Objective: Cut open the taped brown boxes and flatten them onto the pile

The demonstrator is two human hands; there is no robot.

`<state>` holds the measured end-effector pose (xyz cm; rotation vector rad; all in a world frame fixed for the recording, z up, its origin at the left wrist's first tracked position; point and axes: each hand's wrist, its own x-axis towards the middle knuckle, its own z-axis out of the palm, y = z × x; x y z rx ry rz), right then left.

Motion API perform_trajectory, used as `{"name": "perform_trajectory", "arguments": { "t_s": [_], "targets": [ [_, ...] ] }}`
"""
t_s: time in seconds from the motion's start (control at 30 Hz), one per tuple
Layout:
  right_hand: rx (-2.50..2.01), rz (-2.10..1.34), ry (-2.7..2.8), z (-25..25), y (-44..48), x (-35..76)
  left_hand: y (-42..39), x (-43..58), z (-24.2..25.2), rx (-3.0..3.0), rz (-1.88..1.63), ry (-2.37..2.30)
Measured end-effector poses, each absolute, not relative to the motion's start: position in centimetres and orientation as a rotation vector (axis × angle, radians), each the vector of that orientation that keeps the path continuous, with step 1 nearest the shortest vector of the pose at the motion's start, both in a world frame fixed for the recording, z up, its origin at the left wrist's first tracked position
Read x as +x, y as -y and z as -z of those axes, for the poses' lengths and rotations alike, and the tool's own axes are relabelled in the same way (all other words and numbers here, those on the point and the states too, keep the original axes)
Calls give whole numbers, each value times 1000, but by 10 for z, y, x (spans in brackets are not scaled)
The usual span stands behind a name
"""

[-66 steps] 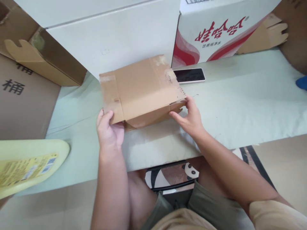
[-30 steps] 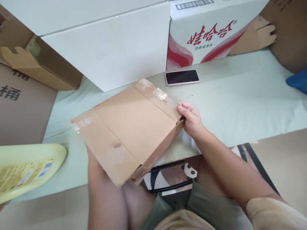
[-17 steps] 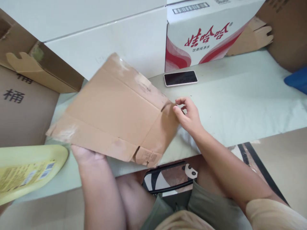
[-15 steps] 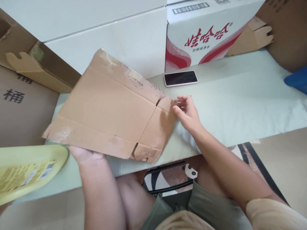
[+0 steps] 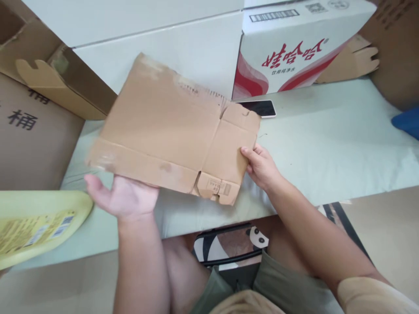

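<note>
A brown piece of creased, flattened cardboard [image 5: 163, 122] is held tilted above the pale green surface. Its near and right flaps have slots and torn edges. My right hand [image 5: 262, 168] pinches the cardboard's right edge, thumb on top and fingers beneath. Under the near left edge lies my left hand [image 5: 132, 198], palm up with the thumb stretched away; its other fingers are hidden beneath the cardboard. A phone [image 5: 263, 108] with a dark screen is partly covered by the cardboard's far right corner.
White boxes [image 5: 163, 52] and a white-and-red carton [image 5: 288, 61] line the back. An open brown box [image 5: 36, 135] stands at left, near a yellow container [image 5: 42, 226]. Something blue [image 5: 406, 122] is at the right edge. A panda-patterned item [image 5: 229, 244] is below between the legs.
The cardboard has shifted right and now overlaps the phone. My right hand has closed on its right edge. My left thumb has come out from under it and spread away.
</note>
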<state>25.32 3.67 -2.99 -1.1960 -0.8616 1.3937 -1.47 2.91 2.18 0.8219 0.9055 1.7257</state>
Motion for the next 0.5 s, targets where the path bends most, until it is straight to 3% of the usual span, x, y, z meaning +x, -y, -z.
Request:
{"name": "perform_trajectory", "arguments": {
  "t_s": [0.13, 0.33, 0.5],
  "targets": [
    [-1235, -1229, 1076, 30, -35, 254, -38, -20, -13, 747, -1726, -1078],
    [-1084, -1642, 1316, 23, -23, 247, -50, -30, -7, 709, -1772, -1043],
    [-1158, -1410, 1038, 1, -21, 264, -48, -32, -14, 537, -1625, -1013]
  ]
}}
